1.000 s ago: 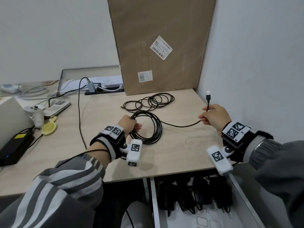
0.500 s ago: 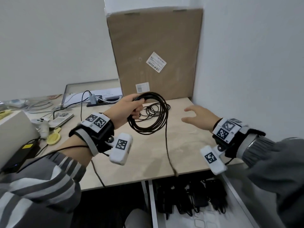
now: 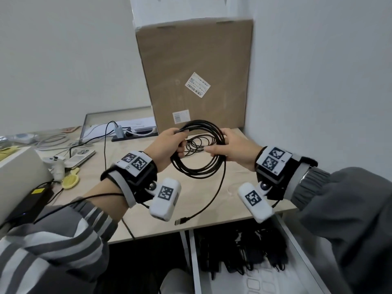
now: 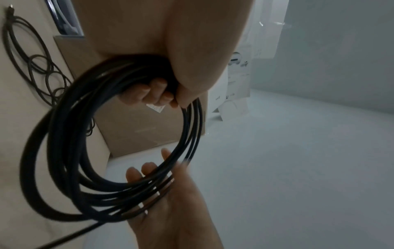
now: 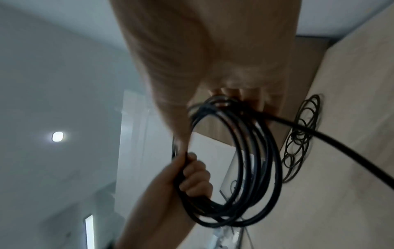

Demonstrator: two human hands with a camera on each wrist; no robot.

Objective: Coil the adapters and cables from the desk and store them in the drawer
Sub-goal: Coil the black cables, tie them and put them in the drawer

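Since half a second ago my right hand (image 3: pixel 231 148) has joined my left hand (image 3: pixel 167 145) on the black cable coil (image 3: pixel 199 164); both curl around it above the desk (image 3: pixel 244 187), its plug (image 3: pixel 182 221) dangling over the open drawer (image 3: pixel 292 234).

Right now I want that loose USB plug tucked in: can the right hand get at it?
Probably yes: the USB plug dangles free below the cable coil, nothing between, but the right hand is gripping the coil.
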